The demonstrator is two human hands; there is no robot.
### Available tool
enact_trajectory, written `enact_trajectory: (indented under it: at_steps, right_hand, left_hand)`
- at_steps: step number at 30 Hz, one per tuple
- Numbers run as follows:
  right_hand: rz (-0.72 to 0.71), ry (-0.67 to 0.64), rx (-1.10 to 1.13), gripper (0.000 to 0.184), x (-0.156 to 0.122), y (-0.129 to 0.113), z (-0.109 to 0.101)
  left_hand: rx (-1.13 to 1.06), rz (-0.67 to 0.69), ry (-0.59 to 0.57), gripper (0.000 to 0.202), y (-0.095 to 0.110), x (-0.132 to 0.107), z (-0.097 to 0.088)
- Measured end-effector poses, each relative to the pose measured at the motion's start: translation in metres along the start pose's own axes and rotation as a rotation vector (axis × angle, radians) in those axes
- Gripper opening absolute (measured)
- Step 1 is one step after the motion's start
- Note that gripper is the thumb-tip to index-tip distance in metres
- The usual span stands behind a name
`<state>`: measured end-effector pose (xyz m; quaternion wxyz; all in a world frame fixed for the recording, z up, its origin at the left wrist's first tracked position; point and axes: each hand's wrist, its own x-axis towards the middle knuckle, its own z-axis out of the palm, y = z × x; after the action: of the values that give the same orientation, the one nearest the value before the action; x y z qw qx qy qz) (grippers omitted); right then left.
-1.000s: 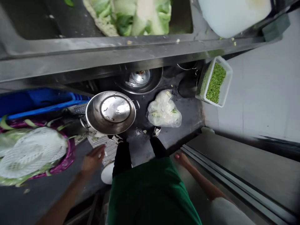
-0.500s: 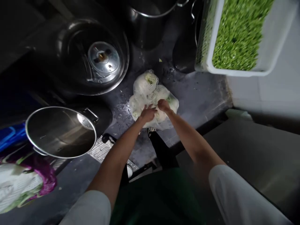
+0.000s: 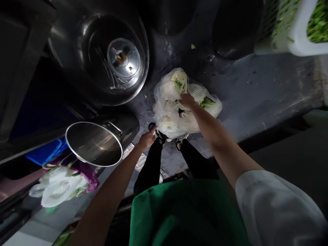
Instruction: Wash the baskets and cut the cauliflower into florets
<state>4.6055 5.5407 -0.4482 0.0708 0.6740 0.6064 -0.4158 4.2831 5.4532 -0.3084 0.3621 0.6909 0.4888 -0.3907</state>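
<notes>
A clear plastic bag of net-wrapped cabbages (image 3: 176, 116) lies on the dark wet floor just ahead of my feet. My right hand (image 3: 186, 100) rests on top of the bag with its fingers closed on the plastic. My left hand (image 3: 147, 138) is down at the bag's lower left edge, fingers curled; what it grips is hidden.
A big steel pot (image 3: 102, 58) stands at the upper left and a smaller steel pot (image 3: 94, 143) lies tilted at the left. Netted cabbages on purple wrap (image 3: 61, 184) lie lower left. A white basket of chopped greens (image 3: 302, 27) is upper right.
My left hand has come off the top of the bag and dropped to its lower left edge. My right hand stays on top. The view has moved closer to the floor.
</notes>
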Motion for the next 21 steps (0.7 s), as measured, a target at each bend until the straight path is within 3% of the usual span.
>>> enact_trajectory:
  at_steps: [3,6,9,12,14,17,21]
  right_hand:
    - [-0.066,-0.003,-0.077,0.041,-0.029,-0.019,-0.016]
    - [-0.122,0.002,-0.098,0.039,-0.068,-0.046,-0.052]
    - [-0.136,0.013,-0.081,0.033,-0.119,-0.068,-0.092]
    - [-0.045,0.074,-0.023,0.029,-0.182,-0.076,-0.128]
    - [0.041,0.101,0.029,0.028,-0.228,-0.078,-0.145]
    - [0.071,0.060,0.105,0.024,-0.299,-0.088,-0.154]
    - [0.079,0.056,0.218,0.032,-0.376,-0.104,-0.146]
  left_hand:
    - [-0.088,0.027,0.040,0.062,0.015,-0.006,-0.008]
    - [-0.210,0.071,0.127,0.056,0.042,-0.009,-0.027]
    - [-0.444,0.120,0.288,0.048,0.077,-0.013,-0.056]
    - [-0.806,0.048,0.436,0.048,0.117,-0.021,-0.085]
    - [-0.976,-0.019,0.435,0.056,0.142,-0.032,-0.097]
    - [-0.991,-0.099,0.339,0.062,0.172,-0.059,-0.099]
    - [-0.929,-0.165,0.246,0.065,0.190,-0.104,-0.073]
